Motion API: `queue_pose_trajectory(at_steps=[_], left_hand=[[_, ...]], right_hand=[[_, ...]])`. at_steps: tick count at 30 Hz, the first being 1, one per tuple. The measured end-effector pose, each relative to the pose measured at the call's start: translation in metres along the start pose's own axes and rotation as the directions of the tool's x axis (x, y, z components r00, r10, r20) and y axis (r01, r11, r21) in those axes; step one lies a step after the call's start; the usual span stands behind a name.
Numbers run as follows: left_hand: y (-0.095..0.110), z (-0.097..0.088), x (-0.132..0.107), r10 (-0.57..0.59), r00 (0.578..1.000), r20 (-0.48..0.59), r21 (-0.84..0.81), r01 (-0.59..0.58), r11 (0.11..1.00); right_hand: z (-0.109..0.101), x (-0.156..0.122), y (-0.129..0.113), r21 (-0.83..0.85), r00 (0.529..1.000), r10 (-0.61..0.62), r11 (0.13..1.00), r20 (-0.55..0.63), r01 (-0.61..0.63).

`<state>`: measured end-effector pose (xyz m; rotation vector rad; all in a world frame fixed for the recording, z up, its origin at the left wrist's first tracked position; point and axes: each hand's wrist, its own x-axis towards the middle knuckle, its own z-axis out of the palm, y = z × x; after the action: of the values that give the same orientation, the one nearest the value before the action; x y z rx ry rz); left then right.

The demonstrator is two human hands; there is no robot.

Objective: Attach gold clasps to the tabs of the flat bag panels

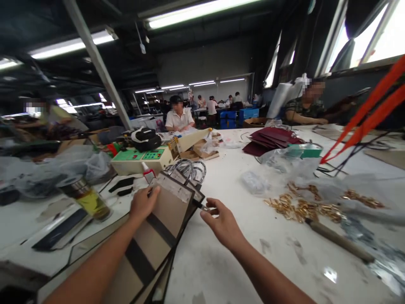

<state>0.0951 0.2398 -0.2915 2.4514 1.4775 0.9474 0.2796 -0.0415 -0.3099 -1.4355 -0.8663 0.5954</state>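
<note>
My left hand [144, 204] grips the upper left edge of a stiff grey-beige panel [172, 204] with dark strips across it, its thumb lying on top. The panel is tilted over a stack of similar pieces [118, 270]. At the panel's right edge, my right hand [221, 219] pinches the metal end of a short dark strap [199, 205] between thumb and fingers. The exact kind of metal piece is too small to make out. Behind the panel lie looped, patterned cords [199, 171], and a small white bottle with a red label [148, 172] stands beside them.
Gold-coloured metal fittings [286, 207] and a wooden-handled tool [340, 240] lie at right. A glass of yellow liquid [90, 200] leans in view at left, near a green-topped machine [142, 158]. Maroon sheets [270, 139] are piled farther back. Other people sit across the table.
</note>
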Motion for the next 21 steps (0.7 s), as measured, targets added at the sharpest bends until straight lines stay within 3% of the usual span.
queue_pose_trajectory(at_steps=[4, 8, 11, 13, 15, 17, 19, 21], left_hand=[[0.002, 0.005, -0.003, -0.02, 0.999, -0.045, -0.082, 0.017, 0.996], [0.019, -0.004, -0.01, -0.022, 1.0, -0.023, -0.203, 0.017, 0.979], [0.042, -0.019, -0.018, 0.076, 0.991, 0.106, -0.309, -0.04, 0.95], [0.061, -0.028, -0.025, 0.179, 0.951, 0.253, -0.387, -0.071, 0.92], [0.083, -0.032, -0.033, 0.296, 0.855, 0.426, -0.469, -0.071, 0.88], [0.108, -0.031, -0.042, 0.4, 0.71, 0.579, -0.538, -0.036, 0.842], [0.132, -0.024, -0.051, 0.476, 0.551, 0.685, -0.58, 0.017, 0.814], [0.155, -0.014, -0.06, 0.535, 0.406, 0.741, -0.604, 0.055, 0.795]], right_hand=[[0.024, 0.017, 0.003, 0.097, 0.999, -0.001, 0.995, 0.049, -0.004], [0.026, 0.015, -0.011, 0.147, 0.989, 0.051, 0.986, 0.142, -0.072], [0.01, -0.009, -0.022, -0.002, 0.987, -0.068, 0.998, 0.145, 0.069], [-0.005, -0.036, -0.017, -0.182, 0.972, -0.224, 0.955, 0.072, 0.233], [-0.02, -0.07, 0.001, -0.309, 0.927, -0.375, 0.881, 0.001, 0.357], [-0.03, -0.108, 0.027, -0.372, 0.901, -0.432, 0.844, -0.045, 0.386], [-0.035, -0.146, 0.053, -0.445, 0.938, -0.325, 0.862, -0.118, 0.243], [-0.037, -0.178, 0.07, -0.471, 0.961, -0.078, 0.88, -0.265, -0.059]])
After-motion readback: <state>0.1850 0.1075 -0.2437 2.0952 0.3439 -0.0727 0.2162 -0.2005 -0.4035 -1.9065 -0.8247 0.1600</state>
